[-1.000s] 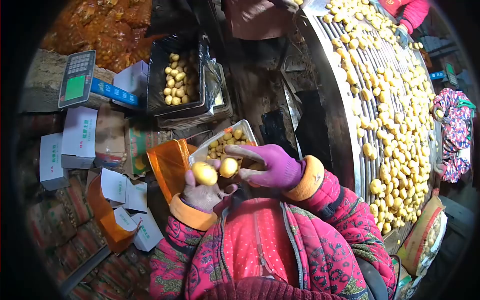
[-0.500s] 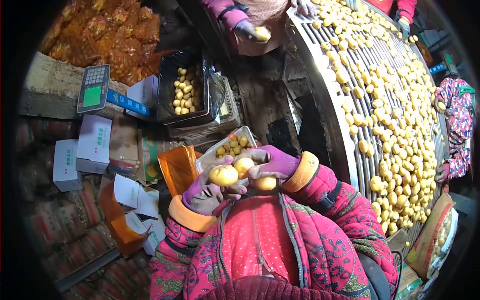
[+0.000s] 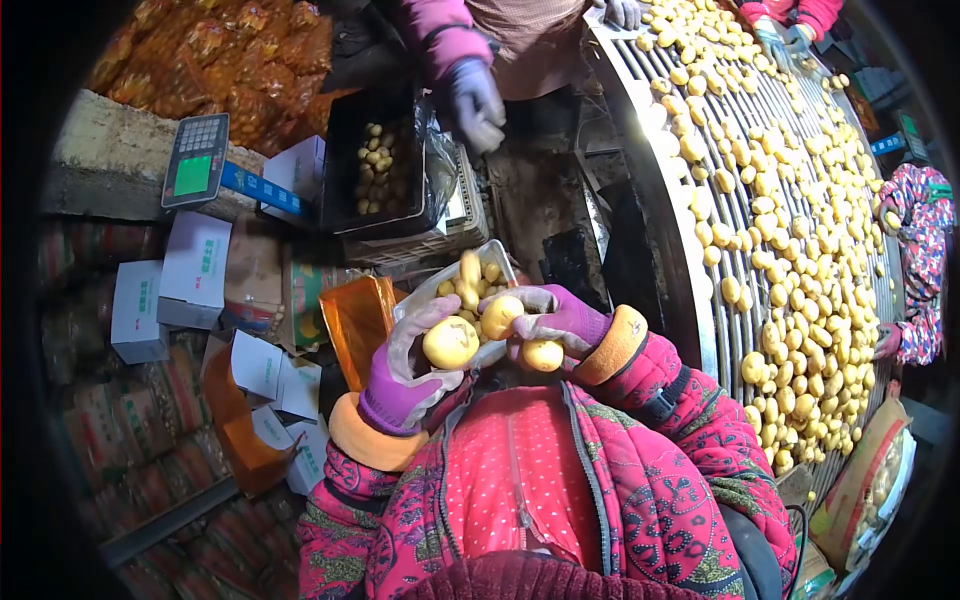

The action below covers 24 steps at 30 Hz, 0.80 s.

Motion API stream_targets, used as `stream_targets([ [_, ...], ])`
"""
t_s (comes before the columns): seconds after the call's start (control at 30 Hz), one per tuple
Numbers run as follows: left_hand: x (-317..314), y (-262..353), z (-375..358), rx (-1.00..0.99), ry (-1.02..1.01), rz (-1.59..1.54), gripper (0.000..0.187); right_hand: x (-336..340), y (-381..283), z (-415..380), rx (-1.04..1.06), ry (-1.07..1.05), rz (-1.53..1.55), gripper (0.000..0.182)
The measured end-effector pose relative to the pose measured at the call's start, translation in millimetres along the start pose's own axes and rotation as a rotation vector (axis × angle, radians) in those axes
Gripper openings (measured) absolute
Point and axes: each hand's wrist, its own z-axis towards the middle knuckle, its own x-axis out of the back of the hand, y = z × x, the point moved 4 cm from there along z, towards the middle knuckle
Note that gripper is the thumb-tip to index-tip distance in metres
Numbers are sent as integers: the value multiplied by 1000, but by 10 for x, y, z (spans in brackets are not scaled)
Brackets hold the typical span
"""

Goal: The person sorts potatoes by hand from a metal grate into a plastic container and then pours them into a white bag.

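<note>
Both my hands wear purple and grey gloves and are close together in front of my chest. My left hand (image 3: 405,370) holds a large potato (image 3: 451,343) between thumb and fingers. Two potatoes are in my right hand (image 3: 560,318): one (image 3: 502,317) at the fingertips and another (image 3: 542,355) lower, under the fingers. Just beyond my hands is a white basket (image 3: 508,262) with several potatoes in it. A blurred potato (image 3: 469,268) shows above the basket's contents.
A slatted conveyor (image 3: 650,150) covered with potatoes runs along the right. A black-lined crate (image 3: 345,150), a scale display (image 3: 196,160), white boxes (image 3: 193,270) and an orange bag (image 3: 360,325) stand at left. Co-workers' gloved hands (image 3: 477,105) show at the top.
My hands have moved slightly apart, each still holding potatoes. A blurred potato now shows over the basket. The co-worker's hand at the top no longer holds a potato and has moved lower.
</note>
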Motion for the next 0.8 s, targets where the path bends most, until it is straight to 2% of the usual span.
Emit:
stream_targets([
  [0.1, 0, -52, -46, -47, 18, 26, 66, -59, 37, 19, -24, 5, 20, 54],
  [0.2, 43, -104, -76, 40, 99, 151, 66, -72, 72, 51, -33, 22, 51, 53],
  [0.27, 22, 30, -4, -195, 6, 528, 62, -55, 121, 90, -87, -17, 6, 53],
  [0.37, -10, 110, 43, -224, 37, 664, 59, -90, 132, 138, -34, 8, -12, 51],
  [0.47, 14, 83, 55, -197, 58, 691, 59, -50, 198, 195, -59, 18, -91, 47],
  [0.6, 182, -105, 33, -108, 103, 601, 60, -20, 285, 275, -97, -7, -33, 46],
  [0.7, 335, -300, 43, -98, 140, 435, 62, -30, 291, 338, -103, 6, -80, 46],
  [0.8, 428, -424, 10, 15, 184, 264, 65, -82, 250, 388, -97, 46, -48, 44],
])
